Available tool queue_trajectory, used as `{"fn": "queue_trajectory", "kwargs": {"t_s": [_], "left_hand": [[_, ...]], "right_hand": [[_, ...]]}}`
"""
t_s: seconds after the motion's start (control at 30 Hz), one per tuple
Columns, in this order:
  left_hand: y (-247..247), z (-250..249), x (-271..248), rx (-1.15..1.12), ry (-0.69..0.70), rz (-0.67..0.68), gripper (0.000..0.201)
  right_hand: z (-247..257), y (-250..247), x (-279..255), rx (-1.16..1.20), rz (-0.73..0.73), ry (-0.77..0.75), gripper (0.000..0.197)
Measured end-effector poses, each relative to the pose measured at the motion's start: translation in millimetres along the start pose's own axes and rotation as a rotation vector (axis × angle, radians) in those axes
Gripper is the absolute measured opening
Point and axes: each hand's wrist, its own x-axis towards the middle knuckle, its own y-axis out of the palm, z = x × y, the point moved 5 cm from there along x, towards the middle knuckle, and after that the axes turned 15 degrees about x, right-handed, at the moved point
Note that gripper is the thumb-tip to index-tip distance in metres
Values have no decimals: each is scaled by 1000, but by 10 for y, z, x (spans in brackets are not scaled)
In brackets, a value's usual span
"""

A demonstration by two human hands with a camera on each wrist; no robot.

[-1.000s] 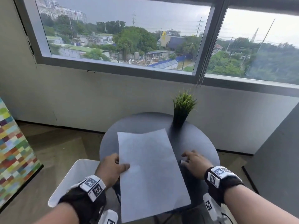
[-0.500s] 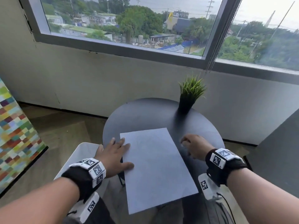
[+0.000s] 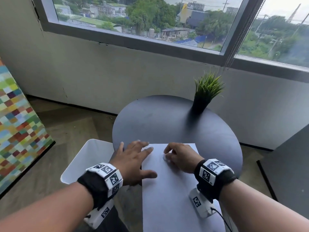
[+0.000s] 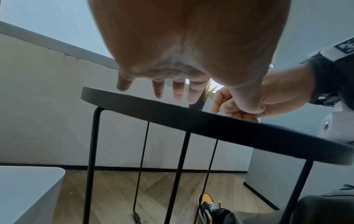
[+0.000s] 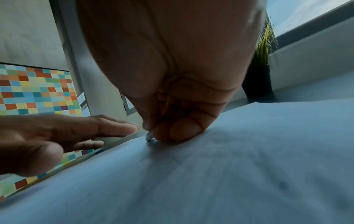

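Observation:
A white sheet of paper [image 3: 167, 190] lies on the near part of a round dark table [image 3: 167, 118] and overhangs its front edge. My left hand [image 3: 133, 158] presses flat on the sheet's left edge, fingers spread and straight [image 4: 178, 91]. My right hand [image 3: 177, 156] is curled over the upper part of the sheet and pinches a small white object [image 3: 164, 157]. In the right wrist view its pointed tip [image 5: 149, 136] touches the paper [image 5: 210, 174]. What the object is stays hidden by the fingers.
A small potted grass plant [image 3: 205, 92] stands at the table's far right. A white seat [image 3: 88, 158] is left of the table, a colourful chequered panel [image 3: 16, 128] further left, a dark cabinet [image 3: 287, 173] on the right. The table has thin black legs [image 4: 91, 151].
My right hand moved from the bare table beside the sheet onto the paper. My left hand went from gripping the sheet's edge to lying flat on it. The sheet now lies nearer me.

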Motion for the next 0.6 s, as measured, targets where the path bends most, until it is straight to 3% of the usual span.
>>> {"fn": "queue_trajectory", "kwargs": {"t_s": [0.2, 0.4, 0.53, 0.6], "left_hand": [[187, -66, 80, 42, 45, 80, 109], [203, -55, 76, 28, 80, 128, 125], [189, -63, 66, 14, 85, 105, 119], [190, -67, 74, 1, 80, 97, 119]], "right_hand": [[51, -52, 27, -25, -3, 14, 10], [344, 376, -152, -239, 216, -159, 10], [279, 160, 123, -232, 58, -48, 9], [259, 107, 169, -249, 15, -62, 9]]}}
